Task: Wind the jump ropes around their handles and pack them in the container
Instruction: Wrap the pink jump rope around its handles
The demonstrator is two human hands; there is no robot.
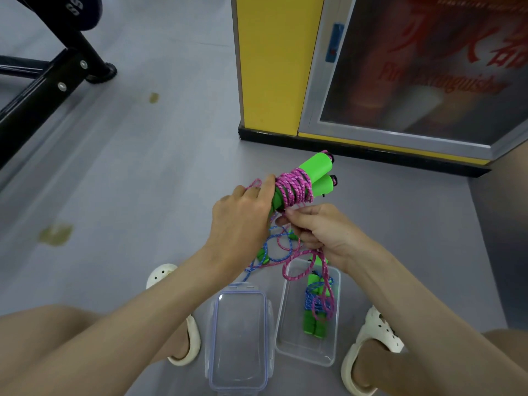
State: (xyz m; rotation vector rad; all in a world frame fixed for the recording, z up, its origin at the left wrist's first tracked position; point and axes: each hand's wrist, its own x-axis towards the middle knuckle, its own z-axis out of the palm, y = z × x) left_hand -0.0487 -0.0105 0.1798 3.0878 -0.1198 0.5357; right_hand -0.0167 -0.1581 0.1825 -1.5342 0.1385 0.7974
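Centre of the frame, the left hand (245, 207) is clamped round the lower ends of two bright green foam handles (317, 170), with the pink braided jump rope (294, 188) coiled thickly about them; just below, the right hand (323, 232) pinches the loose pink strand in its fingertips; the slack loops down over the clear rectangular plastic container (297, 345) at lower centre, where a wound blue-roped bundle (315, 305) lies; the blue-trimmed clear lid (238, 332) sits just left of it; another blue rope (278, 247) lies tangled on the grey floor.
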